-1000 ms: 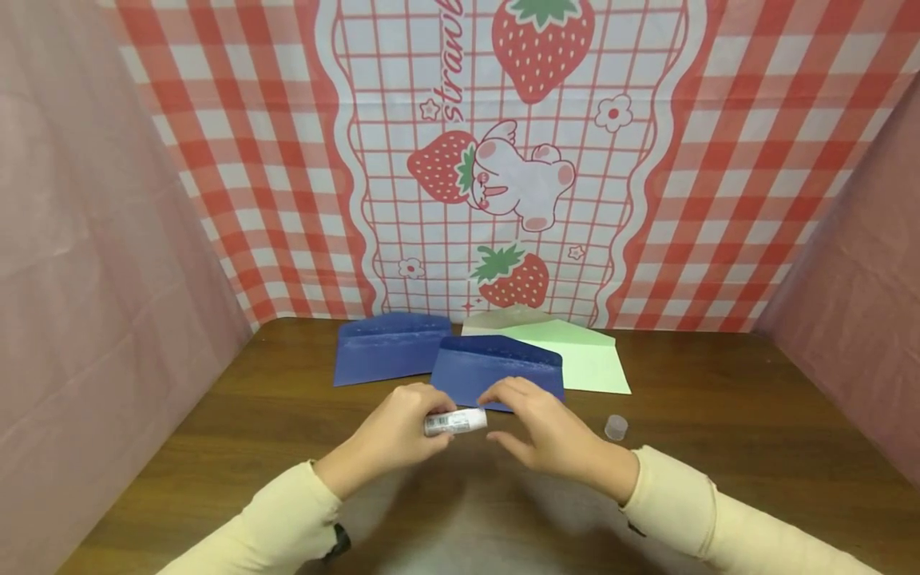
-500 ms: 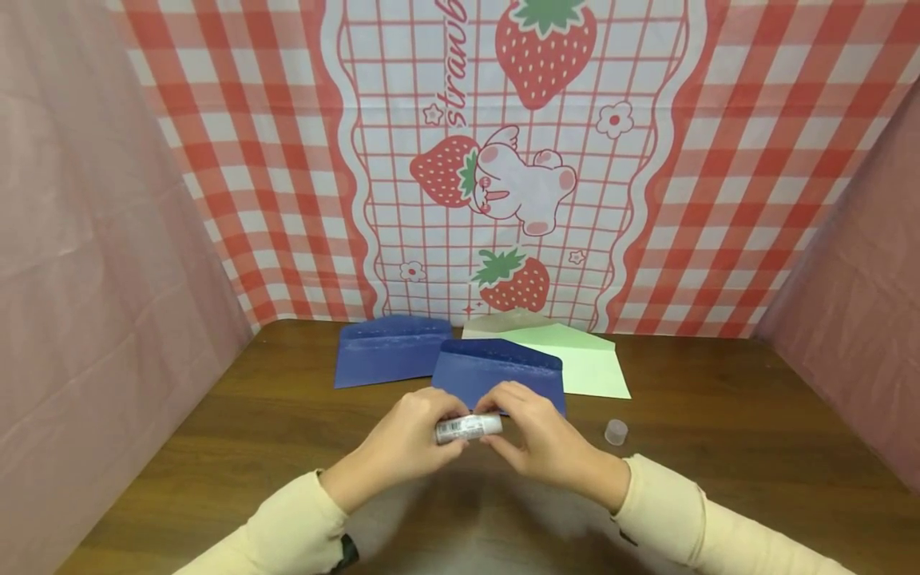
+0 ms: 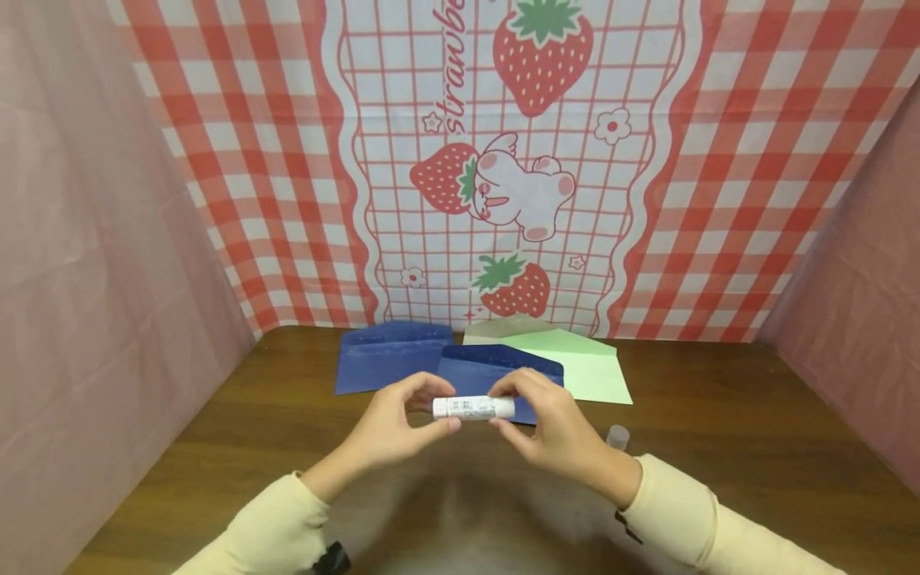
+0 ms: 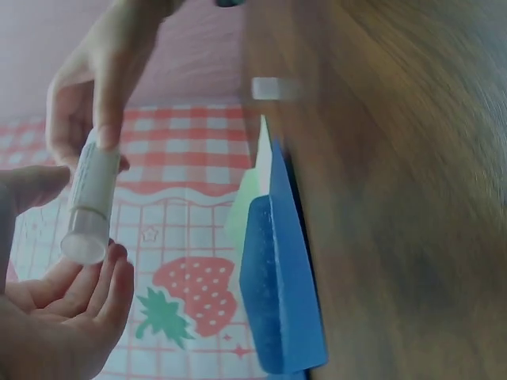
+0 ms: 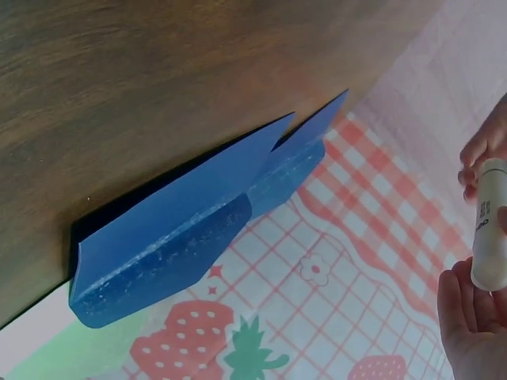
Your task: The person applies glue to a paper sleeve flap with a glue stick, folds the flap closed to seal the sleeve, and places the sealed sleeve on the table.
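A white glue stick (image 3: 474,407) with a printed label lies sideways between the two hands, held up over the table. My right hand (image 3: 549,415) pinches its right end between thumb and fingers. Around the left end, my left hand (image 3: 402,419) has its thumb and fingers spread; in the left wrist view they stand apart from the glue stick (image 4: 93,190). Just behind the hands lies a dark blue envelope (image 3: 460,371), its flap raised and streaked with white smears. A small translucent cap (image 3: 618,436) sits on the table beside my right wrist.
A second blue envelope (image 3: 391,371) with whitish marks lies at the back left. Behind the front envelope, a pale green envelope (image 3: 592,371) overlaps a greyish one (image 3: 496,327). A checked strawberry-print cloth (image 3: 287,160) hangs behind the wooden table (image 3: 719,415).
My right hand has closed in and taken the glue stick's right end. My left hand, which gripped it before, has loosened its fingers. The stick has shifted right and a little up.
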Demonstrator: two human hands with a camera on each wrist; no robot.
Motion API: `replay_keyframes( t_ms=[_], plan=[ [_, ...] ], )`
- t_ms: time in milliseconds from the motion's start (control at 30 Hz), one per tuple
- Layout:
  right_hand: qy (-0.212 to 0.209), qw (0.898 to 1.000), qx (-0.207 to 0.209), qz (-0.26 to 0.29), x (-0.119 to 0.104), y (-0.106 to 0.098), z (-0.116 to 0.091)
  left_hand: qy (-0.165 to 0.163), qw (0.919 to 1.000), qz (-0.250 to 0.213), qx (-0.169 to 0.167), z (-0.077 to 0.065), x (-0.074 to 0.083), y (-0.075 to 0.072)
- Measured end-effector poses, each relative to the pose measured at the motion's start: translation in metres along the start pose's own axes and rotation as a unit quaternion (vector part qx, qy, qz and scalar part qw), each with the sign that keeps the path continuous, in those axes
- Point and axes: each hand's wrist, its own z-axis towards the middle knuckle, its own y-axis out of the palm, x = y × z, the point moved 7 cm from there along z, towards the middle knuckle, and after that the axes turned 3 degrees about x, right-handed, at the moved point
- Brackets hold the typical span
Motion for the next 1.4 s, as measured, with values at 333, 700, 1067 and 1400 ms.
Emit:
replay_keyframes(
  t_ms=[333, 700, 1067, 1400],
  plan=[
    [-0.008, 1.000, -0.016, -0.023, 0.001, 0.003, -0.002, -0.121, 0.9818, -0.145, -0.018, 0.002, -0.022, -0.003],
    [-0.010, 0.996, -0.054, -0.070, -0.008, 0.014, 0.008, -0.139, 0.9807, -0.137, -0.004, 0.001, -0.020, -0.003],
    [0.016, 0.996, -0.087, -0.027, -0.009, 0.017, 0.014, -0.135, 0.9853, -0.105, -0.005, 0.005, -0.015, -0.001],
    [0.022, 0.995, -0.084, -0.050, -0.009, 0.015, 0.015, -0.179, 0.9808, -0.077, 0.008, 0.006, -0.011, 0.000]
  ],
)
